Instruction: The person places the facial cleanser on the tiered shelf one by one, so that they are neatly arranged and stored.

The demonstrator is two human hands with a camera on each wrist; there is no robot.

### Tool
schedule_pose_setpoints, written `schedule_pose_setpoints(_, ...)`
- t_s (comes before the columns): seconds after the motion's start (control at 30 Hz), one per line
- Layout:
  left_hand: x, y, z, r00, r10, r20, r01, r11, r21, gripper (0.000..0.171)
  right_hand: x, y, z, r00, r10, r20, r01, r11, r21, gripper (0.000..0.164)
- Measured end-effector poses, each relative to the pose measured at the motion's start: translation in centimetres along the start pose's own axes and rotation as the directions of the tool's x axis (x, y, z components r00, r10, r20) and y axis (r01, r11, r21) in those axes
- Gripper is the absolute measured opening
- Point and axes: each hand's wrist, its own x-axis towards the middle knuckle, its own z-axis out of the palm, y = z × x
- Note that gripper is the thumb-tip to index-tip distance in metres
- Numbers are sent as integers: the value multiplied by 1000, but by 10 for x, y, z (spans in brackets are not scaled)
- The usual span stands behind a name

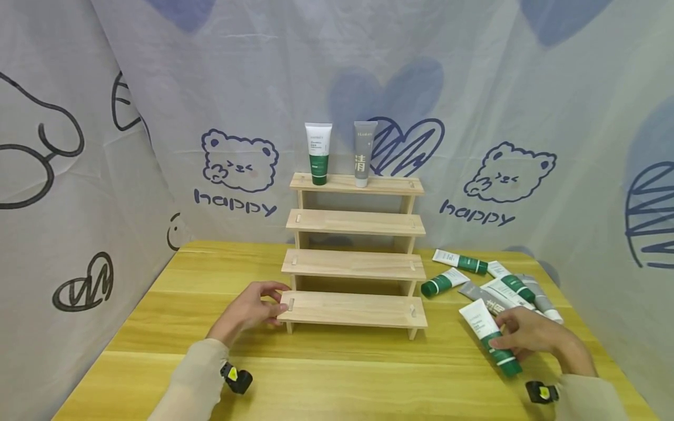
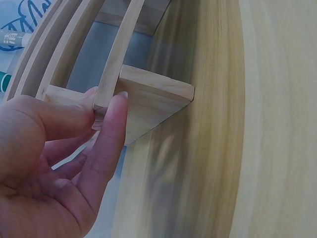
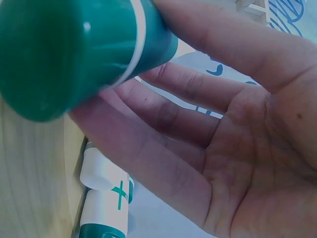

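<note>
My left hand (image 1: 256, 307) pinches the left end of the lowest step of a four-tier wooden display stand (image 1: 353, 308); in the left wrist view, thumb and index finger close on the board's end (image 2: 103, 94). On the right, my right hand (image 1: 532, 334) holds a white and green squeeze tube (image 1: 489, 336) near its green cap, the tube slanting with its cap toward me. That green cap (image 3: 84, 54) fills the upper left of the right wrist view, between thumb and fingers. On the top tier a white and green tube (image 1: 318, 153) and a grey tube (image 1: 363, 153) stand on their caps.
Several tubes lie in a loose pile right of the stand, among them a white and green tube (image 1: 444, 282), another farther back (image 1: 460, 261) and a grey tube (image 1: 487, 297). A printed cloth (image 1: 337, 70) hangs behind the yellow wooden table (image 1: 326, 386).
</note>
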Motion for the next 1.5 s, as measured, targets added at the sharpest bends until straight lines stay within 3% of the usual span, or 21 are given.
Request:
schedule_pose_setpoints(0.27, 0, 1, 0, 1000, 2, 0, -2, 1000, 5, 39, -2, -3, -1, 999, -41, 6, 41, 999, 13, 30)
schedule_pose_setpoints(0.77, 1, 0, 0, 1000, 0, -6, 0, 1000, -11, 38, 0, -22, -8, 993, 76, -92, -84, 992, -89, 40)
schedule_pose_setpoints(1.1, 1, -2, 1, 1000, 10, -3, -10, 1000, -15, 39, 4, -29, -8, 993, 46, -111, -53, 996, -68, 53)
schedule_pose_setpoints(1.23, 1, -2, 0, 1000, 10, 1, -10, 1000, -15, 40, 6, -33, -10, 992, 33, -121, -43, 996, -79, 49)
schedule_pose_setpoints(1.5, 2, -2, 0, 1000, -1, -1, 1, 1000, -12, 40, 7, -44, -18, 991, -8, -132, -13, 988, -151, 57)
